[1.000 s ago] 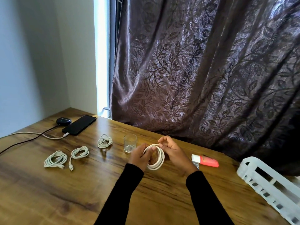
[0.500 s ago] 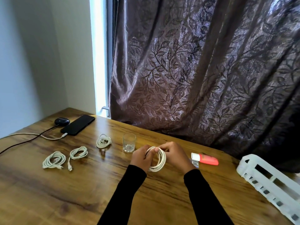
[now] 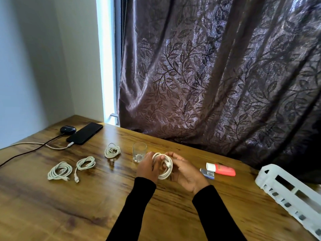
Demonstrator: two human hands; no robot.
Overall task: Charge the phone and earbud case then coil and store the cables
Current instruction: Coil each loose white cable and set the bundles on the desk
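Hands are gripping white coiled cable (image 3: 164, 166) above table (image 3: 86, 197): left hand (image 3: 147, 166) and right hand (image 3: 186, 173) fingers curling round it, fingertips partly hiding behind loops; basket (image 3: 284, 192) is running off frame.

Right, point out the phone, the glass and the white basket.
phone (image 3: 85, 133): head view, middle of its dark screen.
glass (image 3: 139, 152): head view, its clear side wall.
white basket (image 3: 284, 186): head view, its upper rim.
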